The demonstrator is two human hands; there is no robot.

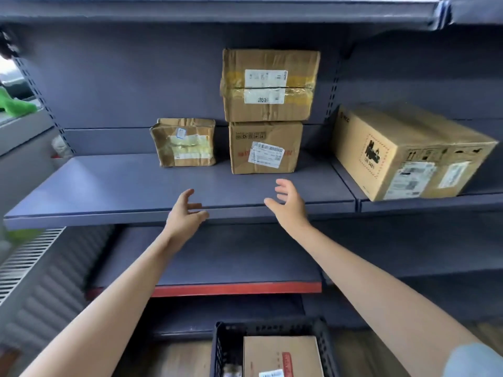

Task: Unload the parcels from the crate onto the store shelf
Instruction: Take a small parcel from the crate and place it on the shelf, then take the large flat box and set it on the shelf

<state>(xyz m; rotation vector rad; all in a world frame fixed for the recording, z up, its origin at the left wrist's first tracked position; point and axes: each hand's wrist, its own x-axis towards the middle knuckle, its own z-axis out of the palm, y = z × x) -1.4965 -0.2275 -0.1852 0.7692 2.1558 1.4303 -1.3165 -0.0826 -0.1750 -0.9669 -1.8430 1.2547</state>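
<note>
On the grey store shelf (109, 186) stand three cardboard parcels: a crumpled small one (183, 142), a medium one (265, 146) to its right, and a taped box (269, 84) stacked on the medium one. A bigger box (402, 151) lies on the shelf bay to the right. Both my hands hover over the shelf's front edge, in front of the stack. My left hand (185, 213) is empty with fingers spread. My right hand (288, 204) is likewise empty and open. Below, a dark plastic crate (220, 346) on the floor holds a cardboard parcel (280, 355).
A lower shelf with a red front strip (236, 289) sits under the grey one. An upper shelf (217, 9) overhangs the stacked box. A white slatted panel (24, 259) and something green (16, 103) are at the left. Bare shelf surface spreads left of the small parcel.
</note>
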